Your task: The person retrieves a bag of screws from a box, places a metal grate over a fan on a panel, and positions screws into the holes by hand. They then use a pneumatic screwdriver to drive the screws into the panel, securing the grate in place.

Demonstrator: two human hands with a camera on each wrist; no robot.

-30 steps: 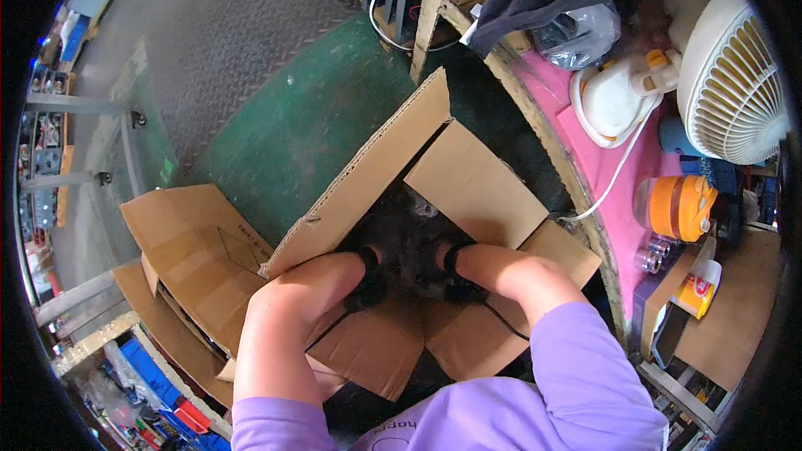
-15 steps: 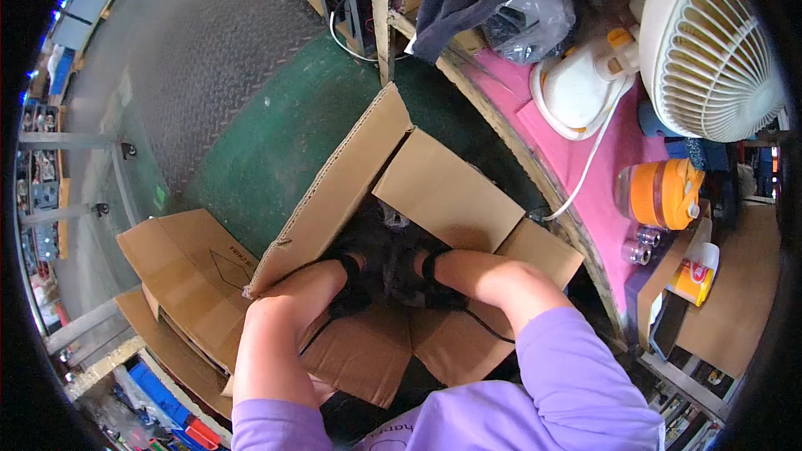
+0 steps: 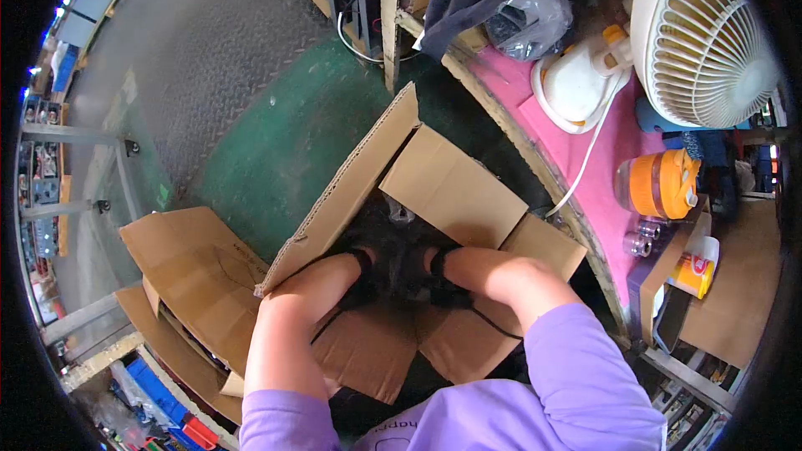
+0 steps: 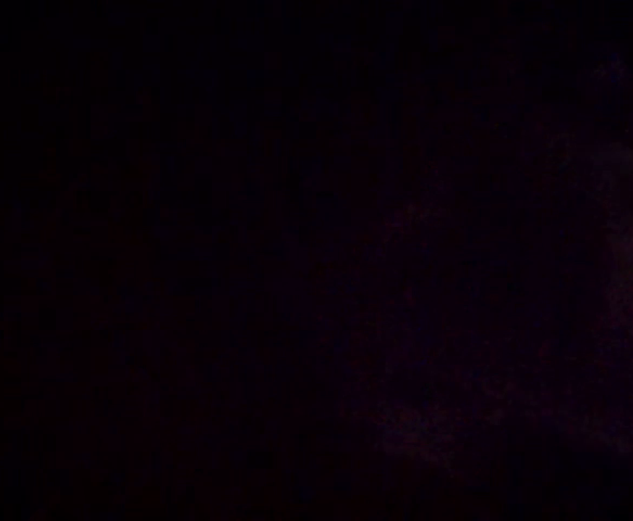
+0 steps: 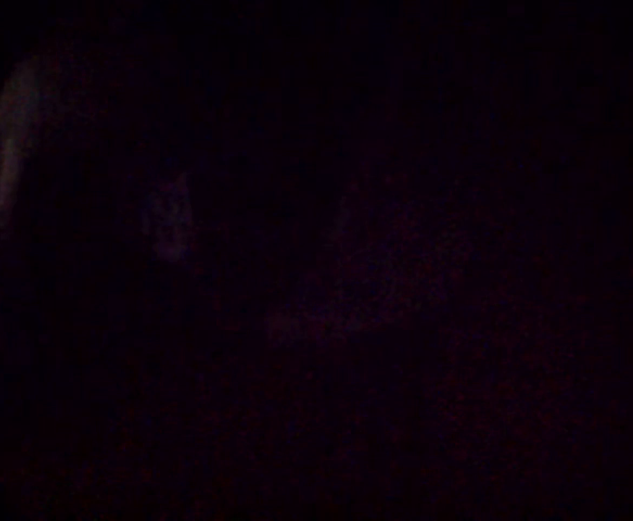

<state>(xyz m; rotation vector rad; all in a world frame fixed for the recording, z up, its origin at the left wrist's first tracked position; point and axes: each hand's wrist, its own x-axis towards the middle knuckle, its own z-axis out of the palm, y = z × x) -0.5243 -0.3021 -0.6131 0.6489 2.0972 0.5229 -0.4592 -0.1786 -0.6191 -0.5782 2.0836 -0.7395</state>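
An open cardboard box (image 3: 455, 184) stands on the floor in front of me, its flaps spread outward. Both forearms reach down into its dark inside, each with a black strap at the wrist. The left hand (image 3: 383, 269) and right hand (image 3: 414, 267) are close together in deep shadow, only dimly visible. I cannot tell what they hold. A shiny, clear plastic-looking piece (image 3: 400, 211) shows just beyond them inside the box. Both wrist views are almost black, with only faint smudges.
Another opened carton (image 3: 188, 259) lies to the left. At right, a pink-topped table (image 3: 576, 159) carries a white fan (image 3: 710, 50), an orange-lidded bottle (image 3: 660, 184) and small clear jars (image 3: 642, 242). Its worn edge runs close beside the box. A blue bin (image 3: 154, 392) stands lower left.
The head view has shifted, so the box and table appear further left than a second ago. Both hands stay down inside the box, with little visible movement.
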